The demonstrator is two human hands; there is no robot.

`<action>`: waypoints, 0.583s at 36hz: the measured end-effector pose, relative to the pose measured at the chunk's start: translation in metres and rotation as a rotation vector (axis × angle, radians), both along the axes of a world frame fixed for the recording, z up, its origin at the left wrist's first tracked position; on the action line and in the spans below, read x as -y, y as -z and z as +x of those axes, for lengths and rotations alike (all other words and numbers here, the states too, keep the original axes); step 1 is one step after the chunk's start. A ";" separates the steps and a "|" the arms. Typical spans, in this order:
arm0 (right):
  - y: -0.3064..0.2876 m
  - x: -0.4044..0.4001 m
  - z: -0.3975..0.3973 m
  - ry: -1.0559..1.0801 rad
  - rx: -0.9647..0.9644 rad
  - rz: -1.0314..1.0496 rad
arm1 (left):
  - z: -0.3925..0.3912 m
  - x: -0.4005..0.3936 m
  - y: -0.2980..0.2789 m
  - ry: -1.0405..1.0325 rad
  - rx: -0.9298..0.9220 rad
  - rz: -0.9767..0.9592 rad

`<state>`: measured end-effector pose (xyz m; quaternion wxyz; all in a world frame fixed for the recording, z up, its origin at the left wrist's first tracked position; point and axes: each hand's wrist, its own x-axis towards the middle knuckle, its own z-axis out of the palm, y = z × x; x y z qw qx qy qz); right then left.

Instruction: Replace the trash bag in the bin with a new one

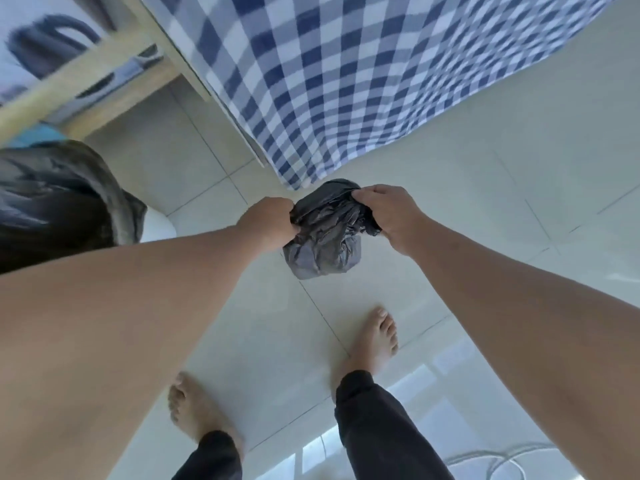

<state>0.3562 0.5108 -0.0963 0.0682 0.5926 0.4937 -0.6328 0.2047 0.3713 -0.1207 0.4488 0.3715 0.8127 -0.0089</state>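
Grey plastic, crumpled — the new bag is pinched between left hand and right hand, above the floor tiles. Unfolding stage, seemingly; next, find its mouth and spread it over the bin at left — already lined dark.

Two bare hands are in view, the left hand and the right hand. Between them is one crumpled dark trash bag (each hand has a grip on it). At far left stands one bin, lined with one dark bag. Near, two bare feet rest on the tiled floor. One checked cloth hangs at the far side.
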 end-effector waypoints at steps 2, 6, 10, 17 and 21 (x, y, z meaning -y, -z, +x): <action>-0.022 0.006 -0.022 0.020 -0.033 -0.018 | -0.014 0.008 -0.022 -0.037 0.012 0.020; -0.076 0.025 -0.056 0.114 -0.146 -0.112 | -0.040 0.031 -0.085 -0.159 0.075 0.084; -0.141 0.042 -0.069 -0.080 -0.245 -0.186 | -0.057 0.056 -0.151 -0.261 0.114 0.154; -0.277 0.054 -0.071 -0.016 -0.159 0.070 | -0.069 0.065 -0.287 -0.228 0.057 0.286; -0.364 0.056 -0.045 0.111 -0.122 0.208 | -0.059 0.053 -0.373 -0.254 0.098 0.416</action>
